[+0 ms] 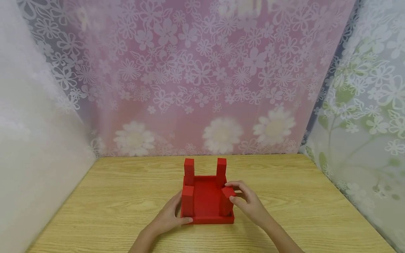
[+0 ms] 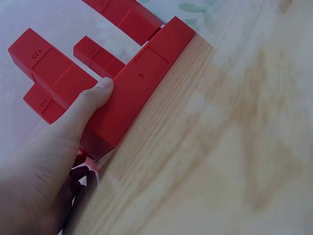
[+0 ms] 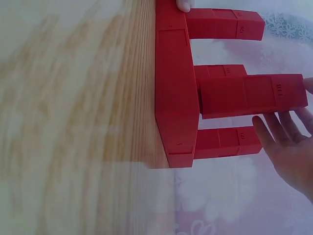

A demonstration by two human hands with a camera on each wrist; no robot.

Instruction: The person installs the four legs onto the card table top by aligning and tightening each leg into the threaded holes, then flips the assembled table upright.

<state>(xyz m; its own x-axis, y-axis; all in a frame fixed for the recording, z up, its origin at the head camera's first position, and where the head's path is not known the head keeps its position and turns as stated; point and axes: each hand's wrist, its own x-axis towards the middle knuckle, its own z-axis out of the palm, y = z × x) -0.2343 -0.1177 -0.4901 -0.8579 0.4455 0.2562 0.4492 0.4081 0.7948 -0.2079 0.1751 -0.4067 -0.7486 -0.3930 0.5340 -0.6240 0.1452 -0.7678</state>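
Observation:
A shallow red tray [image 1: 212,220] with red square posts rising from its corners stands on the table. My left hand [image 1: 167,216] grips its near left corner, thumb [image 2: 100,90] on the front wall and fingers around the left side, partly hidden. Beside that thumb rises the near left post [image 1: 188,202]. My right hand [image 1: 251,207] holds the top of the near right post [image 1: 226,205] between thumb and fingers. This post [image 3: 259,95] looks turned compared with the others, and its foot is at the tray's corner. The far left post [image 1: 189,169] and far right post [image 1: 221,169] stand upright.
The wood-grain table [image 1: 126,196] extends around the tray. A pink flowered curtain [image 1: 202,70] hangs behind it, with a pale sheet [image 1: 38,123] on the left and a flowered sheet [image 1: 364,123] on the right. Raised numbers mark the red pieces.

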